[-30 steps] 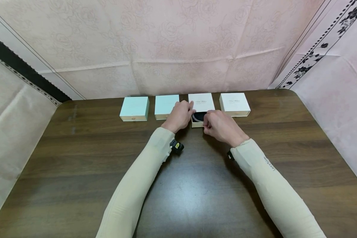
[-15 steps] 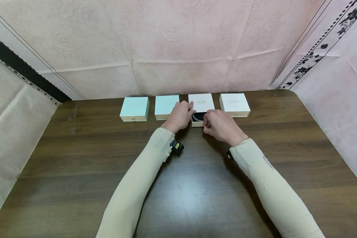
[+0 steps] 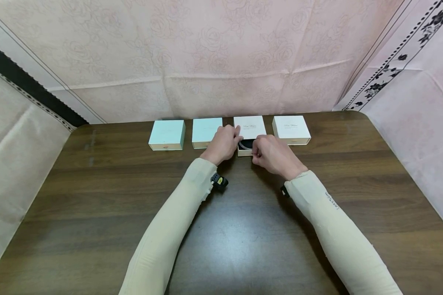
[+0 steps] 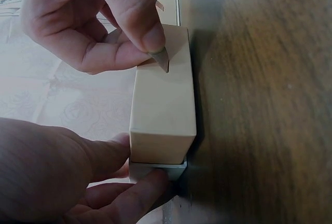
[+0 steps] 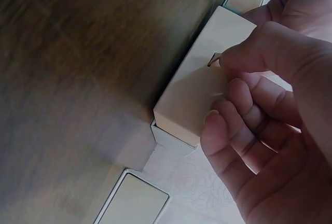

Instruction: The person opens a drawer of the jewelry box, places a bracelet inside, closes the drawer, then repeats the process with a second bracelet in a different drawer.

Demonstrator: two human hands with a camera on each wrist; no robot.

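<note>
A white drawer box (image 3: 249, 126), third from the left in a row, has its drawer (image 4: 163, 99) pulled partway out toward me. Inside, in the head view, dark lining and a grey curved band (image 3: 246, 146) show. With thumb and fingers on opposite sides, my left hand (image 3: 223, 143) holds the box's outer sleeve (image 4: 139, 170). My right hand (image 3: 277, 155) pinches the small ribbon pull tab (image 4: 163, 60) on the drawer front between thumb and index finger. Its other fingers are curled beside the drawer in the right wrist view.
Two mint boxes, one far left (image 3: 166, 134) and one partly behind my left hand (image 3: 206, 129), stand in the row. Another white box (image 3: 291, 129) stands at right. All are near the far edge of the wooden table (image 3: 221, 237), before a patterned cloth (image 3: 214, 53).
The drawer has slid slightly back toward its sleeve, and my right hand has moved a little forward with it. My left hand stays in place.
</note>
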